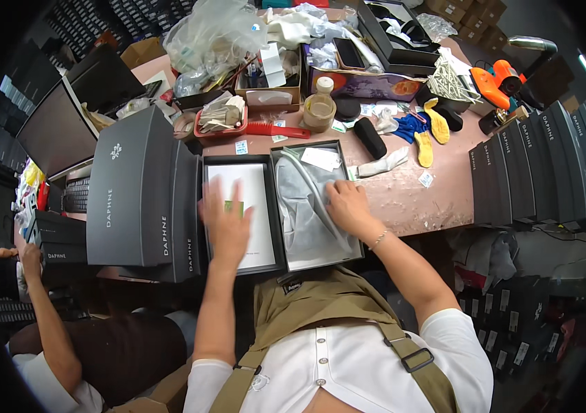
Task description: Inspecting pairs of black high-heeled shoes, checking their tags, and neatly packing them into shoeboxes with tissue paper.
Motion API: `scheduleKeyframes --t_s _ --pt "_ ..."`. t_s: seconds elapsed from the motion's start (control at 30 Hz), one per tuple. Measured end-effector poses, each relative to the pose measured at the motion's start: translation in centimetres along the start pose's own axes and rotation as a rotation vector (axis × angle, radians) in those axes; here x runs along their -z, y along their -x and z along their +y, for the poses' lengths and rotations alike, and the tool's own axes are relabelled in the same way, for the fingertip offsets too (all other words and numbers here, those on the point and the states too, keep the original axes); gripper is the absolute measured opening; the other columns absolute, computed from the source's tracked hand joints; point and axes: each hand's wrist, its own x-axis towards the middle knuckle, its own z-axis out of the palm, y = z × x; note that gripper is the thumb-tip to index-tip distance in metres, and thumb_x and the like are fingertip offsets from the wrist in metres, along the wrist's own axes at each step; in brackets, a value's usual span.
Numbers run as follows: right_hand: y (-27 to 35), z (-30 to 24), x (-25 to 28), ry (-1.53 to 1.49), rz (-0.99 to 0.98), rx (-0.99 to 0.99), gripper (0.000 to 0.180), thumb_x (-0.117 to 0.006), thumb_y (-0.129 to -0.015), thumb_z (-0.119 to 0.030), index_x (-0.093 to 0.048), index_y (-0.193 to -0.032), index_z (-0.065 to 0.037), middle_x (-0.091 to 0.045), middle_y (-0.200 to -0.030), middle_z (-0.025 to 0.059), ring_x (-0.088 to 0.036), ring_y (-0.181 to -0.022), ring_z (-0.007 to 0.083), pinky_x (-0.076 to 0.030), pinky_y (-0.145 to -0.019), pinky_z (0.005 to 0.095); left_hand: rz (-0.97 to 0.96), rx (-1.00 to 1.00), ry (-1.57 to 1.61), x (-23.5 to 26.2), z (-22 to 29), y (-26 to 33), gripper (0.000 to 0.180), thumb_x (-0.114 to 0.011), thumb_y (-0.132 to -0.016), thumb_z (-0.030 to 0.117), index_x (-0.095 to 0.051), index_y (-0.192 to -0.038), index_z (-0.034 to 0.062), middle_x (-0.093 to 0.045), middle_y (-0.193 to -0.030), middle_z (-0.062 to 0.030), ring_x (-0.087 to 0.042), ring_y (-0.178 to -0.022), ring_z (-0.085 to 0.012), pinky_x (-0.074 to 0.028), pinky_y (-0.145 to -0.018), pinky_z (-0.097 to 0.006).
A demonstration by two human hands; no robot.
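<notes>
My left hand (227,224) is over the white-lined dark box half (207,165), its fingers spread and blurred by motion. A small green mark (233,206) shows on the white lining beneath them. To the right, the other half of the box (340,146) stands open. Inside it lies a pale grey translucent wrapping (296,199), with a white card (322,159) at its far end; what it covers is hidden. My right hand (348,206) rests at the box's right edge, fingers bent and lying on the wrapping; the fingertips are partly hidden.
Dark shoe boxes (128,193) stand close on my left, more boxes (534,165) on the right. Beyond lie a red-handled brush (276,129), a jar (319,112), a black brush-like block (370,139) and yellow finger covers (437,124). A co-worker's arm (48,310) is at left.
</notes>
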Motion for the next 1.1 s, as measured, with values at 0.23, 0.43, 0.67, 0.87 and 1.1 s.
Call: scheduleKeyframes --t_s 0.23,0.43,0.67,0.87,1.1 --pt "-1.5 -0.4 -3.0 0.097 0.158 -0.107 0.066 -0.066 -0.073 -0.024 -0.044 -0.134 -0.01 -0.059 -0.105 0.016 -0.058 -0.09 0.0297 -0.039 -0.077 0.048 -0.343 -0.323 0.326 -8.8 9.0 -3.2 0.042 -0.059 -0.088 0.025 -0.054 -0.124 0.0039 -0.046 -0.135 -0.0174 -0.036 -0.133 -0.0312 -0.022 -0.109 -0.055" --pt "-3.4 0.4 0.0 -0.043 0.015 -0.106 0.053 -0.06 -0.075 -0.022 -0.049 -0.126 -0.011 -0.067 -0.085 0.015 -0.065 -0.078 0.0309 -0.039 -0.077 0.0511 -0.144 -0.245 0.404 -8.2 7.8 -0.5 0.042 -0.063 -0.082 0.026 -0.058 -0.117 0.0027 -0.047 -0.133 -0.0158 -0.038 -0.131 -0.0296 -0.024 -0.111 -0.05" --pt "-5.8 3.4 4.7 -0.151 -0.29 0.001 0.055 -0.056 -0.079 -0.022 -0.046 -0.131 -0.007 -0.068 -0.092 0.0222 -0.065 -0.085 0.0389 -0.046 -0.08 0.0517 -0.149 -0.226 0.431 -8.1 8.1 -0.8 0.04 -0.063 -0.078 0.02 -0.059 -0.114 0.0018 -0.048 -0.13 -0.0158 -0.04 -0.128 -0.0305 -0.024 -0.111 -0.05" --pt "-5.2 6.5 10.2 -0.808 -0.52 0.027 0.054 -0.052 -0.081 -0.012 -0.047 -0.133 0.001 -0.064 -0.106 0.0144 -0.06 -0.091 0.0194 -0.048 -0.084 0.0296 -0.191 -0.26 0.355 -7.7 8.2 -1.0 0.04 -0.064 -0.074 0.015 -0.06 -0.111 0.0004 -0.053 -0.122 -0.0174 -0.043 -0.123 -0.0328 -0.026 -0.11 -0.051" --pt "2.1 1.4 10.0 -1.37 0.098 -0.281 0.051 -0.046 -0.082 -0.006 -0.049 -0.131 0.004 -0.061 -0.117 0.0086 -0.055 -0.107 0.0135 -0.042 -0.095 0.0275 -0.009 0.223 1.105 -0.1 8.0 4.3 0.05 -0.056 -0.09 0.022 -0.046 -0.133 0.0004 -0.042 -0.139 -0.0179 -0.036 -0.132 -0.035 -0.025 -0.112 -0.042"
